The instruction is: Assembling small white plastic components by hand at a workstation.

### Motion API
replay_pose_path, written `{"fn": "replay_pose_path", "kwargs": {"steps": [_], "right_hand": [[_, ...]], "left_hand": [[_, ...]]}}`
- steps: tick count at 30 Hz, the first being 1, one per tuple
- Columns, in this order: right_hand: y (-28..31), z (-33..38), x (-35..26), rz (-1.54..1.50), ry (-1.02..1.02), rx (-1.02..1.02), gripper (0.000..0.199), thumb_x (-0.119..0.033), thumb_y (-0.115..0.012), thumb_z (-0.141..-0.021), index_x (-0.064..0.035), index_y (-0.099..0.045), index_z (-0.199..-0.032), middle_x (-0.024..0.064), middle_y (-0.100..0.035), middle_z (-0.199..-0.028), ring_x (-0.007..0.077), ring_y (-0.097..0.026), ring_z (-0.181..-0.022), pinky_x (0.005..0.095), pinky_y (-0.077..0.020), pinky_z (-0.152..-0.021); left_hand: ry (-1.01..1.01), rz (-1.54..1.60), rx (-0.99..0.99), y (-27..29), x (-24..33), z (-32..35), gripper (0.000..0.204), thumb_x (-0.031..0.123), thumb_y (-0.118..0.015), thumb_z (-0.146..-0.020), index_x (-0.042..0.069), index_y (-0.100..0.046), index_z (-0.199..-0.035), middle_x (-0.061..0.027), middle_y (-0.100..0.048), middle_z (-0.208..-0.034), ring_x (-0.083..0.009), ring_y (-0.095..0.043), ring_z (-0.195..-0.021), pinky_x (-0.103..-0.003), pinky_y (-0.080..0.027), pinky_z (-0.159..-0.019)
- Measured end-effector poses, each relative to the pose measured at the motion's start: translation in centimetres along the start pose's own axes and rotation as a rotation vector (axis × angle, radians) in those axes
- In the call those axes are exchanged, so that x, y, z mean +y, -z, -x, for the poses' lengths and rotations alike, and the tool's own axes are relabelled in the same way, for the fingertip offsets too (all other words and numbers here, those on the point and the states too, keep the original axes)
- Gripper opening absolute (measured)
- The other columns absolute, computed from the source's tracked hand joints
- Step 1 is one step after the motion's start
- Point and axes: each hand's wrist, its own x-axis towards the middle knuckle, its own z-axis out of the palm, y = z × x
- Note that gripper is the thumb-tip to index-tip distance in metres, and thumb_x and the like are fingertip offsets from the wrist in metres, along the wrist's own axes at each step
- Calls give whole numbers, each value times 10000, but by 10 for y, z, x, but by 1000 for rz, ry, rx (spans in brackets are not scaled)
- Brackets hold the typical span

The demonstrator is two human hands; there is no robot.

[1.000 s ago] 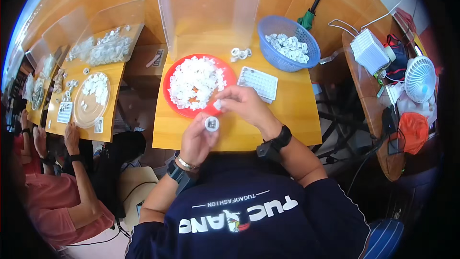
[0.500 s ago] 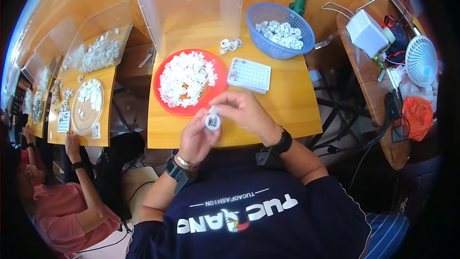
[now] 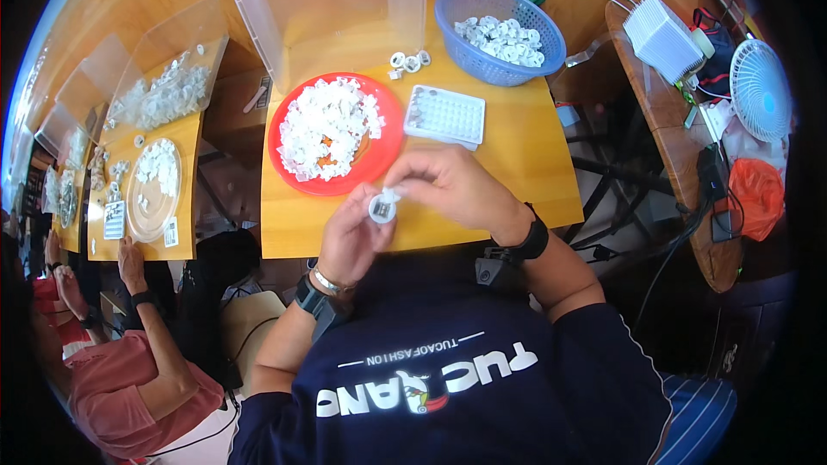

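My left hand (image 3: 346, 239) holds a round white plastic piece (image 3: 382, 209) with a dark centre between thumb and fingers, over the table's near edge. At its upper rim, my right hand (image 3: 452, 188) pinches a small white plastic part (image 3: 392, 195), partly hidden by the fingers. Just beyond my hands lies a red plate (image 3: 393, 125) heaped with small white parts (image 3: 323, 125). A white tray (image 3: 445, 115) with rows of small compartments sits right of the plate. Several round white pieces (image 3: 411, 63) with dark centres lie behind the tray.
A blue perforated basket (image 3: 495, 67) of white parts stands at the back right, beside an upright clear plastic panel (image 3: 327, 17). To the left, a person (image 3: 142, 379) works at another table (image 3: 189, 198). A white fan (image 3: 761, 90) and an orange bag (image 3: 756, 198) are at the right.
The table and its contents sit slightly higher and further left in view. My right fingers have shifted around the small white part, and the round piece is tilted differently.
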Motion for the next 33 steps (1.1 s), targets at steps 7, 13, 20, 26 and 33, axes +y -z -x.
{"fn": "replay_pose_path", "kwargs": {"steps": [7, 13, 20, 26, 33], "right_hand": [[-10, 7, -10, 473, 236, -55, 105, -49, -604, -840, -39, -689, -901, 142, -645, -867, 343, -641, -808, 411, -512, -720], [-10, 6, -6, 596, 316, -58, 123, -35, -595, -832, -48, -694, -903, 142, -625, -839, 343, -634, -808, 436, -506, -718], [-13, 9, -6, 610, 313, -79, 128, -36, -612, -821, -59, -698, -913, 135, -626, -838, 342, -636, -809, 431, -512, -712], [-15, 12, -4, 660, 311, -85, 111, -31, -629, -806, -46, -674, -906, 130, -642, -858, 329, -649, -831, 431, -519, -717], [-19, 14, -6, 731, 281, -81, 75, -24, -629, -773, -16, -579, -828, 147, -641, -865, 335, -651, -836, 423, -520, -718]], "left_hand": [[17, -48, 31, 2, -3, 0, 182, 264, -513, -1001, 83, -501, -989, -41, -589, -814, -97, -509, -592, -197, -364, -496], [44, -76, 67, 3, -4, 1, 173, 255, -506, -1002, 82, -505, -988, -41, -589, -816, -98, -510, -584, -198, -364, -488], [69, -72, 86, 0, -6, 0, 175, 252, -494, -1002, 79, -505, -974, -51, -575, -802, -108, -492, -561, -207, -355, -476], [58, -127, 111, -3, -9, 0, 163, 242, -478, -1006, 85, -503, -968, -40, -557, -774, -106, -480, -556, -213, -358, -484], [33, -175, 176, -8, -14, -1, 143, 223, -469, -1006, 97, -511, -953, -25, -554, -759, -93, -482, -569, -212, -357, -489]]}}
